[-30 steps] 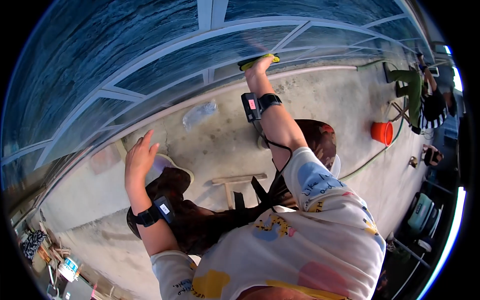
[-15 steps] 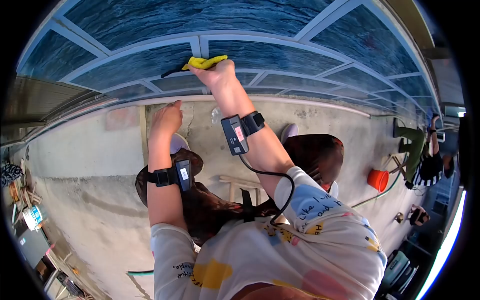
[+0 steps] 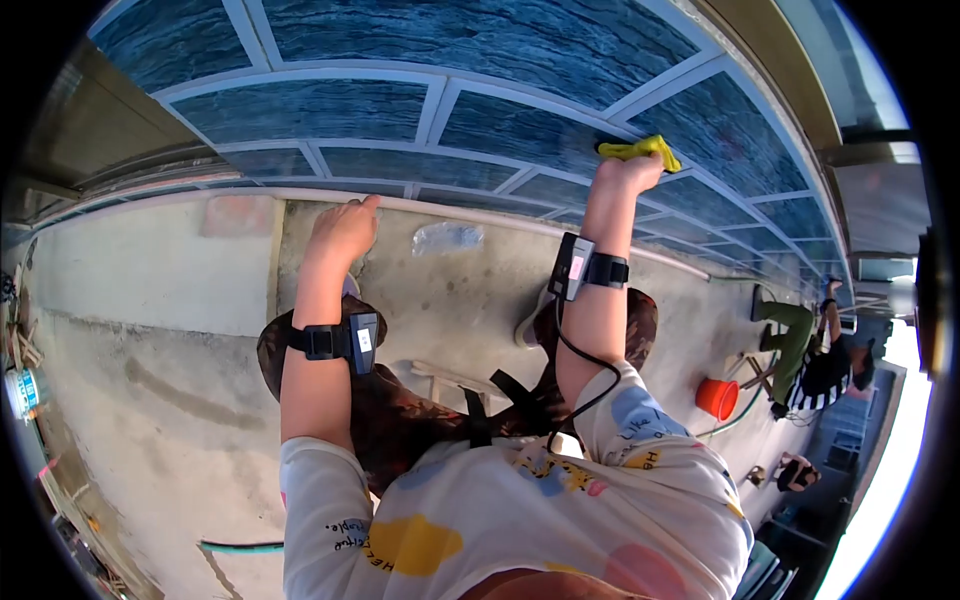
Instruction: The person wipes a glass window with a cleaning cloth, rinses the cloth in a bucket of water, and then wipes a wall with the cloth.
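Note:
My right hand (image 3: 628, 172) is closed on a yellow cloth (image 3: 636, 149), which lies against the blue wall panel (image 3: 520, 140) near a pale joint strip. A small dark edge shows at the cloth's left end. My left hand (image 3: 343, 232) hangs beside the pale pipe (image 3: 440, 206) at the wall's foot, its fingers loosely curled and no object seen in them. I cannot tell whether it touches the pipe. Each forearm carries a strapped black device; a cable runs from the right one (image 3: 572, 265).
Clear crumpled plastic (image 3: 447, 238) lies on the concrete floor. A low wooden stool (image 3: 440, 380) shows between my legs. To the right are a red bucket (image 3: 717, 398), a green hose (image 3: 745, 412) and a person in a striped top (image 3: 815, 375) beside the wall; another person (image 3: 797, 472) is farther off.
My right hand has moved to the right along the wall with the yellow cloth. My left hand stays near the pipe. The view has shifted, showing more of the plastic on the floor.

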{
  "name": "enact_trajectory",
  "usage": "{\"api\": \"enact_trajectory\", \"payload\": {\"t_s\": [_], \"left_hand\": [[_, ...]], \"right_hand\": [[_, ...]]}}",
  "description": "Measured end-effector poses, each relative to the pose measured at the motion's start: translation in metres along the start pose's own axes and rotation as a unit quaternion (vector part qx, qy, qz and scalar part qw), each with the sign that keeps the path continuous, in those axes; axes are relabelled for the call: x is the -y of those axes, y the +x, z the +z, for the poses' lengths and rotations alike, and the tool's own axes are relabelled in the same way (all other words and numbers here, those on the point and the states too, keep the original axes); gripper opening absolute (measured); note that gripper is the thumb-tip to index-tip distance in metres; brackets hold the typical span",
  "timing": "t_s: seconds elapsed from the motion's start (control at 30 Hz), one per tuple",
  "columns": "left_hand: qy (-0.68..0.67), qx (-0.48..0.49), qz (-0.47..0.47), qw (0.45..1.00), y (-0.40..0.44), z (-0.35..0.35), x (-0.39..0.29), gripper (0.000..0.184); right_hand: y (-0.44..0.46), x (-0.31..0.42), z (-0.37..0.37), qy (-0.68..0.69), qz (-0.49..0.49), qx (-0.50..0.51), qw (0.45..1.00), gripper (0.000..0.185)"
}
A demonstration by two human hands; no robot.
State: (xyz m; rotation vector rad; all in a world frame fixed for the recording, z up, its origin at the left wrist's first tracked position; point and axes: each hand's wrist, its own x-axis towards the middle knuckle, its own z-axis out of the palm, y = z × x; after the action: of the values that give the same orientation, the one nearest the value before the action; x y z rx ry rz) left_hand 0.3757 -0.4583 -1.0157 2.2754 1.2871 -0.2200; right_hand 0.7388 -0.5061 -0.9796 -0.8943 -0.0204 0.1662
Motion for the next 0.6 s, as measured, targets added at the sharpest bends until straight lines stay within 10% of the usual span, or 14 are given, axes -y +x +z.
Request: {"api": "enact_trajectory", "payload": {"t_s": [0.23, 0.5, 0.6], "left_hand": [[0.010, -0.072, 0.058, 0.996, 0.011, 0.014, 0.004, 0.032], [-0.037, -0.049, 0.040, 0.997, 0.008, 0.010, 0.002, 0.032], [-0.031, -0.054, 0.041, 0.997, 0.011, 0.018, 0.008, 0.031]], "right_hand": [[-0.143, -0.064, 0.079, -0.379, -0.540, 0.224, 0.718, 0.062], [-0.211, -0.078, 0.127, -0.391, -0.649, 0.570, 0.318, 0.048], [-0.185, -0.075, 0.118, -0.405, -0.602, 0.686, 0.051, 0.044]]}}
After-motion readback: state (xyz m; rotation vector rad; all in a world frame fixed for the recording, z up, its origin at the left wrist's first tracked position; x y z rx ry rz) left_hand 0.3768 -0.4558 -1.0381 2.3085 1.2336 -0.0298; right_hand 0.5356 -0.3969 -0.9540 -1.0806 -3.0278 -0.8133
